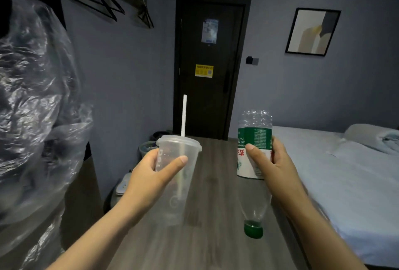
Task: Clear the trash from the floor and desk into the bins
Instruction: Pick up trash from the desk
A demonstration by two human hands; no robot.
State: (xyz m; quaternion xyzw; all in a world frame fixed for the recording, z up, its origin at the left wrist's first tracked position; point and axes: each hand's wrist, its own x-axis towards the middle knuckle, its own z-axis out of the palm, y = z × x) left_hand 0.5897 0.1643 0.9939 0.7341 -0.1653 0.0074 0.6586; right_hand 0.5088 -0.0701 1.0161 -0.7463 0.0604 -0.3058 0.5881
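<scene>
The left hand (149, 174) wraps the cup (179, 146), the right hand (274, 166) wraps the inverted bottle (254, 138). Tilting could drop the straw (184, 116) above the grip.

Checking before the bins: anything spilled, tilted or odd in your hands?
The bottle in the right hand is upside down, green cap on and pointing at the floor; no spill shows. The cup in the left hand is upright, its straw standing.

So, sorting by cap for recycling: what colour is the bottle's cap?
Green; the cap shows clearly in the head view.
</scene>
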